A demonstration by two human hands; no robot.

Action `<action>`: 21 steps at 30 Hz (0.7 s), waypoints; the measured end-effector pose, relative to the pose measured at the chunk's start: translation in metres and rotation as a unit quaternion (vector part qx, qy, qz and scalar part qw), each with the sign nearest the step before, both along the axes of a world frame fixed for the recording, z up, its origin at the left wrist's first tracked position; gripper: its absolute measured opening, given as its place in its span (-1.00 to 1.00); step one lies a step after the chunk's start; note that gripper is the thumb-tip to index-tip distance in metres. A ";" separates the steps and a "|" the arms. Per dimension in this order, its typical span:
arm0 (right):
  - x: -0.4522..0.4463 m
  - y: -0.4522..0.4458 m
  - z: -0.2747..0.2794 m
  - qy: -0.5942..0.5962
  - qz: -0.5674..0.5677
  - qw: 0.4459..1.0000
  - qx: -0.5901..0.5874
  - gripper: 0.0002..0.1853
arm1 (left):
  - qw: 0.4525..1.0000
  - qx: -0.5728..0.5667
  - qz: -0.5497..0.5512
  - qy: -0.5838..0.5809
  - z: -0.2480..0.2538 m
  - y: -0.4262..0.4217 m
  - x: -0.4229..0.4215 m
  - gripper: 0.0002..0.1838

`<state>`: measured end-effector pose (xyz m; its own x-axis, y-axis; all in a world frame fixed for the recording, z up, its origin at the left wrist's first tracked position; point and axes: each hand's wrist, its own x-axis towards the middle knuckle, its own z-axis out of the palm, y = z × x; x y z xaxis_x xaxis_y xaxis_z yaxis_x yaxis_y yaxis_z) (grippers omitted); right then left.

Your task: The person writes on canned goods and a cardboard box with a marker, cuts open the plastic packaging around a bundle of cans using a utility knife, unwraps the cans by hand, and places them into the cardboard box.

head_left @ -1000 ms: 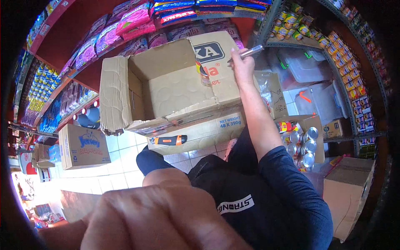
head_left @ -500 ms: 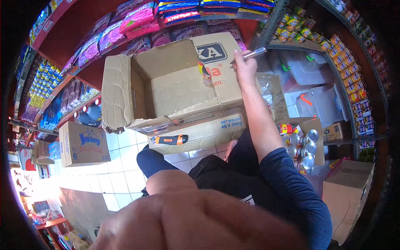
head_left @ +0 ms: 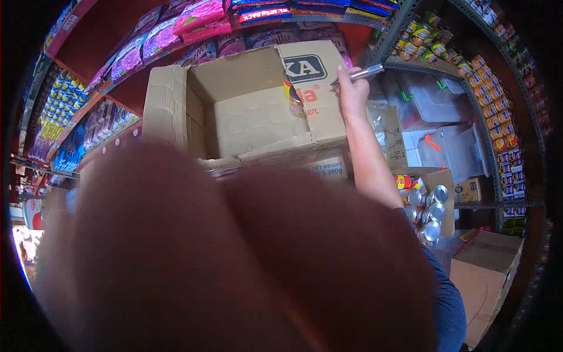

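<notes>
An open cardboard carton (head_left: 252, 126) stands before me, with a single red and yellow can (head_left: 296, 102) at the right of its opening. My right hand (head_left: 353, 94) rests at the carton's right flap, fingers closed around a silver pen (head_left: 366, 72). Close to the camera, my left hand (head_left: 234, 252) looms large, dark and blurred. It covers the lower middle of the view, and how its fingers are set cannot be made out. Below the opened carton, part of another carton (head_left: 331, 168) printed with a net weight shows past the left hand.
To the right, a carton of several cans (head_left: 434, 212) sits near clear plastic bins (head_left: 437, 105). An open brown box (head_left: 487, 276) lies lower right. Shelves with pink packs (head_left: 199, 17) run along the back, and shelved cans (head_left: 489, 108) line the right side.
My left hand has risen closer to the camera, now hiding the orange and black tool, my legs and the floor. My right hand still holds the pen at the flap.
</notes>
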<state>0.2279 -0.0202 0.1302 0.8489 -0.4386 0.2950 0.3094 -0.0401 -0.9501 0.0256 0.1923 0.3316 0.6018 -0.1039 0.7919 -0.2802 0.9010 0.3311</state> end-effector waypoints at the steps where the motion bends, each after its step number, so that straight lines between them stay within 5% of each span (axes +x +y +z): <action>1: 0.001 0.002 0.001 -0.004 -0.007 1.000 0.012 -0.69 | 1.000 -0.002 0.009 0.011 0.006 0.002 0.004 -0.35; 7: 0.002 -0.002 -0.004 -0.004 0.008 1.000 -0.009 -0.72 | 0.992 0.039 0.119 -0.010 0.036 0.015 0.008 -0.29; 21: 0.010 0.001 -0.008 -0.008 0.008 0.999 0.030 -0.76 | 0.981 0.052 0.164 -0.089 0.063 0.025 0.026 -0.48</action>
